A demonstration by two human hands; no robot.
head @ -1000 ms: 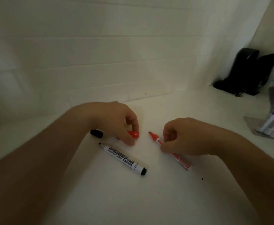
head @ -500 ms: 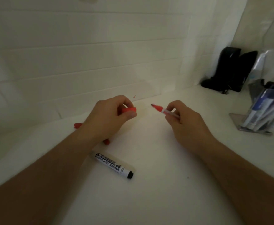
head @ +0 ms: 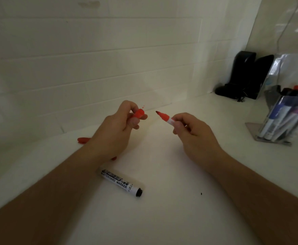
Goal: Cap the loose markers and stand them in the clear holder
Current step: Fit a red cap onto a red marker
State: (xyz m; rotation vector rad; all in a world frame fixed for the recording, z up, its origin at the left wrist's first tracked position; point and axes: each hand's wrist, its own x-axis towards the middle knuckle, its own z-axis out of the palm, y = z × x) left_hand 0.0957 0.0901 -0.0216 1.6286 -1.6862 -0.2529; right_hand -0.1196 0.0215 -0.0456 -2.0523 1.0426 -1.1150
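Head view: left hand (head: 116,133) pinches a red plastic cap (head: 138,114), right hand (head: 192,135) grips an uncapped red-tipped white marker (head: 166,118), apart above the white worktop (head: 162,218); clear holder (head: 279,124) far right.

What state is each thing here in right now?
Red marker: uncapped, gripped in the right hand.
Red cap: off, pinched in the left hand.
Whiteboard marker: lying flat on the counter, tip hidden.
Clear holder: upright, holding capped markers.
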